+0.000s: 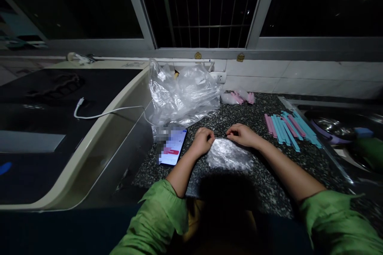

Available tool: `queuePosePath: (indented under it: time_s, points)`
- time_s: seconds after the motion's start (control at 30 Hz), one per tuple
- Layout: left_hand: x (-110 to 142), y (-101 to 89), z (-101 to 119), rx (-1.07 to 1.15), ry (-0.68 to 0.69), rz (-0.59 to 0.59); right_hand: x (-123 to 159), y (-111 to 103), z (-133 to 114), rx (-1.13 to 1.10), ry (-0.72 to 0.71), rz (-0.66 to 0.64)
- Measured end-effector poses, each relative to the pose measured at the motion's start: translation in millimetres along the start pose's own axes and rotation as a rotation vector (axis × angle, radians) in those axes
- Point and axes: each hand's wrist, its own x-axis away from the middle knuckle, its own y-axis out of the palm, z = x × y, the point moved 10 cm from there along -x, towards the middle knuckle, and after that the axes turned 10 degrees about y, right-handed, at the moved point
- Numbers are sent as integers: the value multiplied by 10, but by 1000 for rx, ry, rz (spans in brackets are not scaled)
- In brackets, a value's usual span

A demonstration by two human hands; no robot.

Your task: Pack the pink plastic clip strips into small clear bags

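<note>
A small clear plastic bag (230,154) lies flat and crinkled on the dark speckled counter in front of me. My left hand (204,141) pinches the bag's far left corner, thumb against fingers. Along the same far edge, my right hand (241,134) is closed in a pinch on the bag, its fingertips partly hidden from me. Just left of my left hand, a lit phone (173,147) rests on the counter. Pink and blue flat strips (285,127) lie in a loose pile to the right of my right hand.
A heap of large clear plastic bags (185,93) stands against the wall. Small bags with pink strips (237,97) lie behind my hands. At left is a washing machine (119,111) with a white cable (98,116) across it; a sink (335,115) borders the right.
</note>
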Motion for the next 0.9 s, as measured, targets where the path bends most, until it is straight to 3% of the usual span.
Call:
queuePosePath:
  time_s: [0.13, 0.27, 0.37, 0.5, 0.77, 0.9]
  points:
    - [11, -28, 16, 62, -23, 8, -17, 198, 29, -95, 42, -191]
    - [23, -60, -91, 291, -116, 125, 30, 282, 78, -240, 106, -298]
    - [46, -17, -202, 496, -226, 162, 47, 213, 95, -349, 139, -280]
    - [57, 21, -234, 576, -272, 125, 47, 108, 157, -427, 179, -218]
    - [78, -35, -285, 650, -312, 190, 101, 248, 219, -453, 225, -302]
    - [115, -19, -294, 813, -345, 227, 87, 147, 299, -519, 247, -183]
